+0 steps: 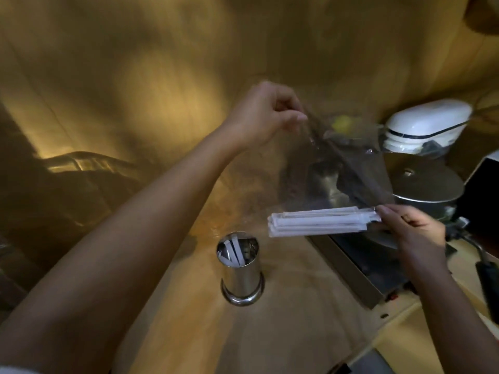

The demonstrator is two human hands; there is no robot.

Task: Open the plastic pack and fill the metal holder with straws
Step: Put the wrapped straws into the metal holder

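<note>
Two hands, clear limp pack, wrapped white straws.

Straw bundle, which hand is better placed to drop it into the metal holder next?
Probably right: the right hand already grips the straw bundle just above the metal holder, while the left hand pinches the plastic pack.

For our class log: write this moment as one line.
left hand: pinching plastic pack | right hand: gripping straws | metal holder: few straws
</note>
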